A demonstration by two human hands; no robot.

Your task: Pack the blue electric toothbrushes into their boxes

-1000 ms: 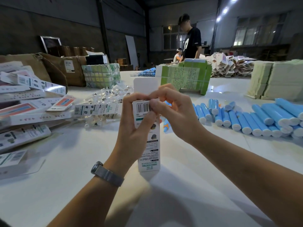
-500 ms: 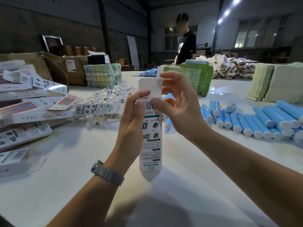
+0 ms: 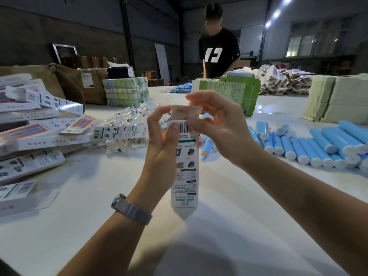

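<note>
Standing box point(image 3: 184, 166) between both hands' fingers point(image 3: 173, 132) (upright)

Both forearms are bare, without sleeves. Just behind the left hand point(image 3: 159, 154), a silver mesh-band wristwatch point(image 3: 130, 209) circles the wrist.

Dim hall, bright ceiling lamps point(image 3: 276, 14) upper right, pale windows point(image 3: 310, 42), glare on white table point(image 3: 258, 108), soft shadows near, wide-angle bending at edges
</note>
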